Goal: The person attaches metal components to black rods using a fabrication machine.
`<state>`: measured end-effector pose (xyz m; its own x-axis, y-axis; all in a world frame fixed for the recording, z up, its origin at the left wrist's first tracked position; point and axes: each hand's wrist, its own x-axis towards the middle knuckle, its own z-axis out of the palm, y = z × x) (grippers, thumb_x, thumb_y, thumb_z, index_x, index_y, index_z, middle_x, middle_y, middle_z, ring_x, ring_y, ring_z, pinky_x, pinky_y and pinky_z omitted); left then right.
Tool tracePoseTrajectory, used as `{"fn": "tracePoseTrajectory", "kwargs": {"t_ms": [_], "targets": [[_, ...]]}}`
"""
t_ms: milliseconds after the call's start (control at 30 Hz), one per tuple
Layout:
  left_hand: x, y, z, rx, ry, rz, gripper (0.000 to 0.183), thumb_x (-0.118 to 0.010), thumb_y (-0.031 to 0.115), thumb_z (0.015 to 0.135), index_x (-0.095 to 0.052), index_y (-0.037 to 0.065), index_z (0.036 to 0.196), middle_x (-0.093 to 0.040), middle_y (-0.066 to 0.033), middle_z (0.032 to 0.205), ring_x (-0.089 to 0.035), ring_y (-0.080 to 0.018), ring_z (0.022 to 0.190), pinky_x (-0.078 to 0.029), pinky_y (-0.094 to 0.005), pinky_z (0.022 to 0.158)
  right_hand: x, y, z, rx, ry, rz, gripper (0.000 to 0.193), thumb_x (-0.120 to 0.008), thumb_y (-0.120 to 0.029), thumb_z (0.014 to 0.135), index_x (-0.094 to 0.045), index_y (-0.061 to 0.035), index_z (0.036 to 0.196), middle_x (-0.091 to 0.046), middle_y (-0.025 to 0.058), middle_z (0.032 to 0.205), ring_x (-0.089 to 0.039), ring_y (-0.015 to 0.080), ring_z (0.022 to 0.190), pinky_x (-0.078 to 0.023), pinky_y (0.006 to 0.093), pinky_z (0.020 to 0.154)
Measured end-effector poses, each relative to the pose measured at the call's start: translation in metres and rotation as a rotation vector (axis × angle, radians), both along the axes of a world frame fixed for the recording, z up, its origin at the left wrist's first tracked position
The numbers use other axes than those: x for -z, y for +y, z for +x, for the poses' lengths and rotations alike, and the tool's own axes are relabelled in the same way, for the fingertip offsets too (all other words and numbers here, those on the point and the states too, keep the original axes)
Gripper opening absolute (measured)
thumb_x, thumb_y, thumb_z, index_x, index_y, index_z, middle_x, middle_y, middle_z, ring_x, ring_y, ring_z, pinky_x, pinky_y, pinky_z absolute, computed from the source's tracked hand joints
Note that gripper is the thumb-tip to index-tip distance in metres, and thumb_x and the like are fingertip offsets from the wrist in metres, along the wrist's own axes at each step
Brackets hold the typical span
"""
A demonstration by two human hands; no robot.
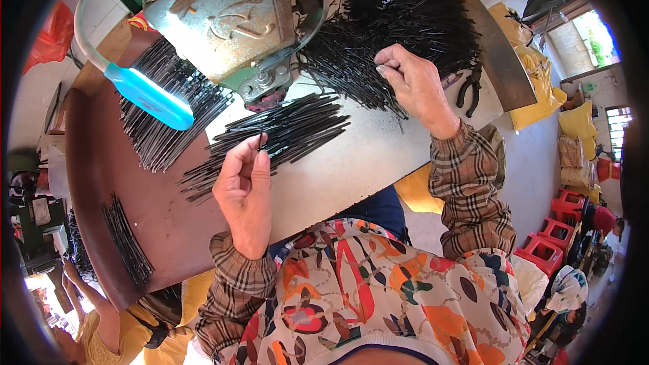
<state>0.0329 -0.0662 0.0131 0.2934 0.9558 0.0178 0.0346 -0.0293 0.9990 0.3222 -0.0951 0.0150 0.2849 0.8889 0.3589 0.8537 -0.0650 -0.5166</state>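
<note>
My left hand point(245, 192) is closed in a pinch, with the end of a thin black rod point(261, 140) between thumb and forefinger. Just beyond it lies a loose bundle of similar black rods point(297, 125) on the pale tabletop point(324, 186), below the head of a worn metal machine point(223, 23). My right hand point(418, 88) is pinched shut over the near edge of a large tangled heap of thin black pieces point(412, 20). Whatever is between its fingertips is too small to make out.
Black-handled pliers point(470, 89) lie right of my right hand. A blue lamp point(150, 96) hangs over another rod bundle point(152, 138) at left. A smaller bundle point(127, 240) lies on the brown surface point(94, 169). Another person point(101, 328) is at lower left; red stools point(541, 253) stand at right.
</note>
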Motion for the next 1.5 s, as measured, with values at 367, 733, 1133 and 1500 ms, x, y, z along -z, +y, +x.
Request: {"fn": "tracePoseTrajectory", "kwargs": {"t_ms": [367,733,1133,1500], "targets": [[0.004,0.005,-0.005,0.035,-0.087,-0.211,0.022,-0.056,0.009,0.094,-0.057,-0.002,0.113,-0.052,0.0032,0.081,-0.040,-0.0016,0.060,-0.033,-0.0173,0.050,0.026,-0.074,-0.001,0.046,0.466,-0.179,0.011,-0.065,-0.007,0.085,-0.065,0.0011,0.091,-0.064,0.0053,0.070,-0.053,0.0053,0.059,-0.045,0.0233,0.055],[0.001,0.009,0.017,0.100,-0.144,-0.184,0.017,-0.057,0.008,0.093,-0.059,-0.002,0.106,-0.053,0.0024,0.077,-0.043,-0.0030,0.059,-0.033,-0.0179,0.050,0.016,-0.030,-0.038,-0.061,1.049,-0.035,0.011,-0.056,-0.006,0.090,-0.058,0.0008,0.099,-0.062,0.0049,0.080,-0.057,0.0068,0.063,-0.045,0.0192,0.054],[-0.008,0.027,0.029,0.078,-0.059,-0.206,0.017,-0.060,0.005,0.090,-0.060,-0.002,0.105,-0.065,-0.0054,0.090,-0.056,-0.0070,0.069,-0.042,-0.0186,0.053,0.012,-0.003,-0.113,-0.243,1.191,-0.101,0.009,-0.058,-0.007,0.089,-0.058,-0.0004,0.094,-0.057,-0.0011,0.073,-0.050,0.0027,0.062,-0.042,0.0190,0.054],[0.012,0.050,0.019,-0.089,-0.034,-0.049,0.010,-0.065,-0.002,0.084,-0.066,-0.004,0.094,-0.059,0.0054,0.074,-0.044,0.0021,0.059,-0.035,-0.0154,0.052,0.010,0.030,-0.138,-0.279,0.568,0.140,0.010,-0.057,-0.006,0.089,-0.059,-0.0009,0.097,-0.060,0.0183,0.075,-0.058,0.0305,0.061,-0.046,0.0331,0.056]]}}
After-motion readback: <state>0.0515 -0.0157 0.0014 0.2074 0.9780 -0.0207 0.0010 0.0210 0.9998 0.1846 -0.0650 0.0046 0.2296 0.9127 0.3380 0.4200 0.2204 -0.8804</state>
